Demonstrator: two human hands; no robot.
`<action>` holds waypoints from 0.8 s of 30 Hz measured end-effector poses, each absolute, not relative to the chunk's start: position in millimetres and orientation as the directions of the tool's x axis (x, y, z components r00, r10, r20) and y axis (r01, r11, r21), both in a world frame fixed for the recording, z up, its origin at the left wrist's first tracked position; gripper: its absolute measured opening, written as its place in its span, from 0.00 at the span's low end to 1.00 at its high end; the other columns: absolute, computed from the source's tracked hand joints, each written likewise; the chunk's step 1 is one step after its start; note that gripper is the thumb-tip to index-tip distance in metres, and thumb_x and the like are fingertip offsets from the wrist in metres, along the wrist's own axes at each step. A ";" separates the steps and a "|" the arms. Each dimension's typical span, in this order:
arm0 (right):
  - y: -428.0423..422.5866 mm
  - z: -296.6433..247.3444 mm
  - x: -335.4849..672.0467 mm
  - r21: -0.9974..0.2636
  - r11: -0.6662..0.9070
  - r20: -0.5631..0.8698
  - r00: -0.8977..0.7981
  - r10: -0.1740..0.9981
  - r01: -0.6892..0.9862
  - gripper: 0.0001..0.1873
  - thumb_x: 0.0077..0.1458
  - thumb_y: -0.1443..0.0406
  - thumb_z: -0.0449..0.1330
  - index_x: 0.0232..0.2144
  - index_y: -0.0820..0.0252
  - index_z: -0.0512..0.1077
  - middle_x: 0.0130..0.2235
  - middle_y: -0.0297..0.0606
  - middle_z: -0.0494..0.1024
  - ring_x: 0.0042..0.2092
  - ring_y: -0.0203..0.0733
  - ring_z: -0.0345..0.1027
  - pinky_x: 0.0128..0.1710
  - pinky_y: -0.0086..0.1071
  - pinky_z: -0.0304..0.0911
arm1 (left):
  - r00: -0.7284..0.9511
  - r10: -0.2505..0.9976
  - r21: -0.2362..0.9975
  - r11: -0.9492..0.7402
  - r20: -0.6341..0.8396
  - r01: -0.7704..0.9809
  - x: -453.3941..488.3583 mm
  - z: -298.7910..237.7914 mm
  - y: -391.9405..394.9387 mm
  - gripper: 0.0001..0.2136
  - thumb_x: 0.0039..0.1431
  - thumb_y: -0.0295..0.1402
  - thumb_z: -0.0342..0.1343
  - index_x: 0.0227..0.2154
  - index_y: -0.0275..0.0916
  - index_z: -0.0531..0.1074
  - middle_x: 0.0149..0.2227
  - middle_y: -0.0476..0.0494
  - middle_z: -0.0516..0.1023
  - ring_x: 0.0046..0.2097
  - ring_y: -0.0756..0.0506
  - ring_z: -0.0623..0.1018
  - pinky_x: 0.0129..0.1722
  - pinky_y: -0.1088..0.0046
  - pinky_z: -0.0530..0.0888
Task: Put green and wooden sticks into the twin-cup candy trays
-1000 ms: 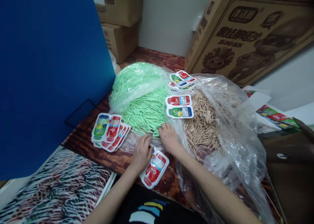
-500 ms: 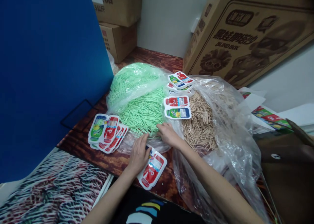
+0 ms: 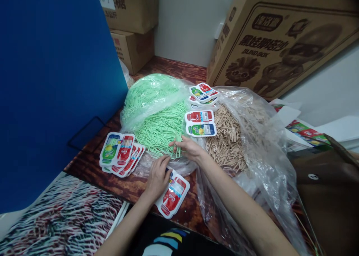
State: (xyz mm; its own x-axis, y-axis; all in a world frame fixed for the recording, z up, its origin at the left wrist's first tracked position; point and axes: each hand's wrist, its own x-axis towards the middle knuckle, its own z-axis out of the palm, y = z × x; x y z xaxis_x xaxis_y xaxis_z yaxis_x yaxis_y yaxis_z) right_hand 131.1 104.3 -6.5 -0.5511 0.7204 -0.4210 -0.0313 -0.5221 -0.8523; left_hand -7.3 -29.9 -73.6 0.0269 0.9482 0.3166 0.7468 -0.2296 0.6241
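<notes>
My right hand [image 3: 189, 148] pinches a small bunch of thin green sticks [image 3: 178, 138] above the near edge of a clear plastic bag heaped with green sticks [image 3: 157, 127]. Close by, my left hand [image 3: 158, 175] has its fingers closed at the upper left of a bottle-shaped packet [image 3: 175, 196] printed "Cola", covering its other half. A stack of similar packets [image 3: 117, 149] with red and green bottle prints lies to the left. Another packet [image 3: 200, 123] rests between the green sticks and a second bag of brown sticks [image 3: 226, 143].
More packets [image 3: 203, 92] lie behind. A large carton [image 3: 252, 57] stands at the back right, smaller cartons [image 3: 134, 48] at the back left. A blue panel [image 3: 56, 80] borders the left side, with a thin black wire frame [image 3: 86, 130] beside it. Loose plastic [image 3: 269, 181] spreads over the right.
My right hand has lifted slightly out of the green pile, and a small bunch of green sticks now shows in its fingers. My left hand stays at the packet.
</notes>
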 end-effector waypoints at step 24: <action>85.2 -38.8 137.0 -0.890 -0.455 -0.396 -0.485 0.780 -0.005 0.17 0.36 0.69 0.65 0.30 0.58 0.65 0.28 0.28 0.75 0.21 0.28 0.63 0.22 0.24 0.58 | -0.126 0.981 0.897 -0.081 0.149 0.435 -12.3 -50.2 -17.4 0.11 0.60 0.31 0.51 0.45 0.41 0.71 0.46 0.40 0.75 0.50 0.41 0.74 0.50 0.59 0.70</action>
